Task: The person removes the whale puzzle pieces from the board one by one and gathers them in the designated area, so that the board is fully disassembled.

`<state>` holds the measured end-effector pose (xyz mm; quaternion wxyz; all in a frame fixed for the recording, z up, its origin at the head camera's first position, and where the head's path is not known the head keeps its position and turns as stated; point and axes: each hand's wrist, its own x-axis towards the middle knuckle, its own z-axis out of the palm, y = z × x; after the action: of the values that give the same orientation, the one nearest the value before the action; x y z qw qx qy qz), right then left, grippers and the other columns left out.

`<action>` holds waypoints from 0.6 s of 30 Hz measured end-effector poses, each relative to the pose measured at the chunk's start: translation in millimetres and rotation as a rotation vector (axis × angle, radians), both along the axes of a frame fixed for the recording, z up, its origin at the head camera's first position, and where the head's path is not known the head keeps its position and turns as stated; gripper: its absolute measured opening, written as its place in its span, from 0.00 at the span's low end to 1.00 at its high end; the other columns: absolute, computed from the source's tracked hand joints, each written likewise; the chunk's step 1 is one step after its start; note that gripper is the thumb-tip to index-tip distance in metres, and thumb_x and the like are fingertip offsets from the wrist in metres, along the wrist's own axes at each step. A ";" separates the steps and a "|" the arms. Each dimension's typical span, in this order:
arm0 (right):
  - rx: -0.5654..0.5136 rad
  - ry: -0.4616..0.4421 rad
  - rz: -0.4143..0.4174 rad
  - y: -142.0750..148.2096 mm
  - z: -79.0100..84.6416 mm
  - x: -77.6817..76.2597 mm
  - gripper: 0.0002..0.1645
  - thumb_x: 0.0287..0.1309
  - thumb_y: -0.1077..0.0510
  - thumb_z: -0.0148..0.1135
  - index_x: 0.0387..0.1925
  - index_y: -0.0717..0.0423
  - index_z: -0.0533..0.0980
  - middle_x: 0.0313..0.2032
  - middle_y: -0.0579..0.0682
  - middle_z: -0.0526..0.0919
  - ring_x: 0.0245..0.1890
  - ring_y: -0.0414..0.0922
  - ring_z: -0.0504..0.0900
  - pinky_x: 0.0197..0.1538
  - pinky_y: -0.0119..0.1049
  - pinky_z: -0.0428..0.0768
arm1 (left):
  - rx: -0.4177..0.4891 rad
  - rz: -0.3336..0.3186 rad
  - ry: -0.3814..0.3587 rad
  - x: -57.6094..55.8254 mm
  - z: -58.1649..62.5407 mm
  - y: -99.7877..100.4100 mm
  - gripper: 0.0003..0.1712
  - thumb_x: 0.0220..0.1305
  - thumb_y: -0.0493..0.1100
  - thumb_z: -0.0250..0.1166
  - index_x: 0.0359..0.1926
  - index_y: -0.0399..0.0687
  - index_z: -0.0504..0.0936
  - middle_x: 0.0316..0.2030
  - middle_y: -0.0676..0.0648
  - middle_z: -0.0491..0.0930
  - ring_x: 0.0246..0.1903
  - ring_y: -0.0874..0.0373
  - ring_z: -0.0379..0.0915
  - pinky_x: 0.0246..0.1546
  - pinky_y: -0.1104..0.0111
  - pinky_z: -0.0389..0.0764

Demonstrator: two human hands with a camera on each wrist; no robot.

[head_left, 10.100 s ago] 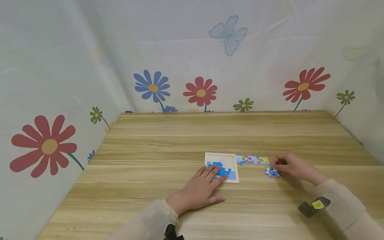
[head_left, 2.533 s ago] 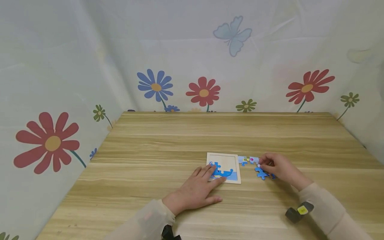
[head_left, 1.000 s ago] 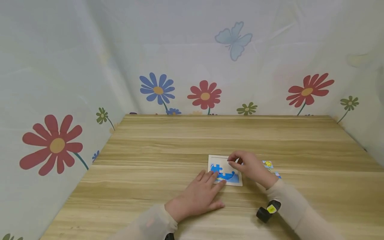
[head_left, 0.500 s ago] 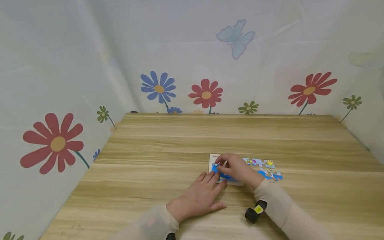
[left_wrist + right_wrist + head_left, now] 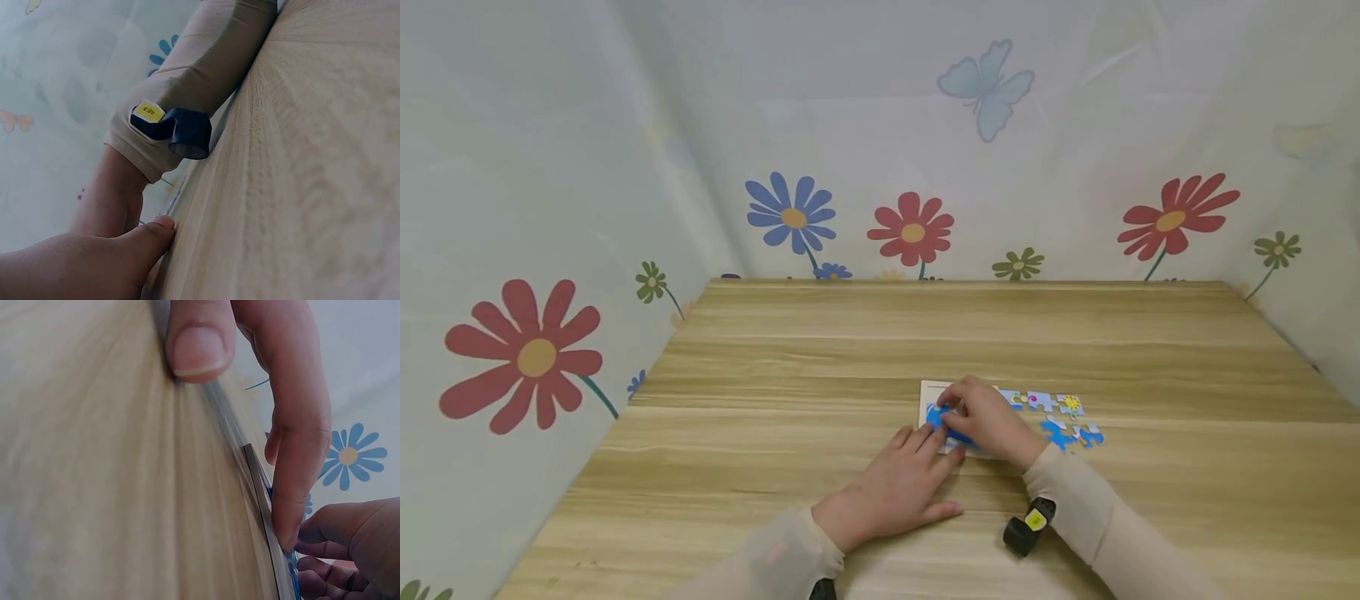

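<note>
My left hand (image 5: 891, 483) lies flat, fingers spread, with its fingertips on the front left of a small wooden puzzle frame (image 5: 924, 392). Its thumb (image 5: 150, 237) rests on the table in the left wrist view. Over the frame, my right hand (image 5: 992, 421) curls its thumb and index finger onto a blue puzzle piece (image 5: 933, 414) at the frame's left side. The right wrist view shows the right hand (image 5: 359, 550) low at the frame's edge, partly behind a left finger (image 5: 297, 444). Much of the frame's inside is hidden under both hands.
Loose puzzle pieces lie right of the frame: a row with a pink-swirl piece (image 5: 1040, 401) and a yellow-sun piece (image 5: 1071, 404), and below it a blue piece (image 5: 1057, 436) and a blue-and-white piece (image 5: 1087, 435). The wooden table (image 5: 820, 350) meets a flowered cloth wall (image 5: 850, 125).
A blue piece from the frame now lies among the loose pieces. My right hand has moved left from there to the frame, its fingers closing on another piece. The left hand stays put.
</note>
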<state>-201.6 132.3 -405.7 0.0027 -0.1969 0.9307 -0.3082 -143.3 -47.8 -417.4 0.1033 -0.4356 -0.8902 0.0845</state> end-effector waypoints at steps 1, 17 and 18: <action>0.002 -0.002 -0.003 -0.3 0.3 -0.2 0.08 0.56 0.62 0.62 0.39 0.58 0.80 0.36 0.52 0.78 0.31 0.40 0.75 0.39 0.36 0.76 | 0.001 0.002 -0.006 -0.3 0.3 -0.1 0.39 0.67 0.72 0.41 0.67 0.55 0.67 0.67 0.42 0.66 0.66 0.48 0.65 0.63 0.55 0.70; -0.006 -0.045 -0.023 -0.8 1.8 -0.8 0.09 0.57 0.64 0.59 0.41 0.59 0.79 0.36 0.51 0.76 0.29 0.40 0.71 0.35 0.33 0.72 | 0.002 0.013 -0.033 0.6 1.9 -0.1 0.39 0.67 0.72 0.42 0.68 0.55 0.66 0.68 0.42 0.66 0.67 0.48 0.63 0.64 0.55 0.69; -0.009 -0.047 -0.025 -0.7 1.8 -0.9 0.09 0.57 0.64 0.59 0.41 0.59 0.78 0.36 0.51 0.76 0.29 0.40 0.70 0.35 0.33 0.72 | 0.001 0.013 -0.033 0.6 1.9 -0.1 0.39 0.67 0.72 0.42 0.68 0.55 0.66 0.68 0.42 0.66 0.67 0.48 0.63 0.64 0.55 0.69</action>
<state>-202.5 131.6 -403.9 0.0200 -0.1781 0.9314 -0.3169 -142.7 -47.9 -415.5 0.0882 -0.4311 -0.8946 0.0776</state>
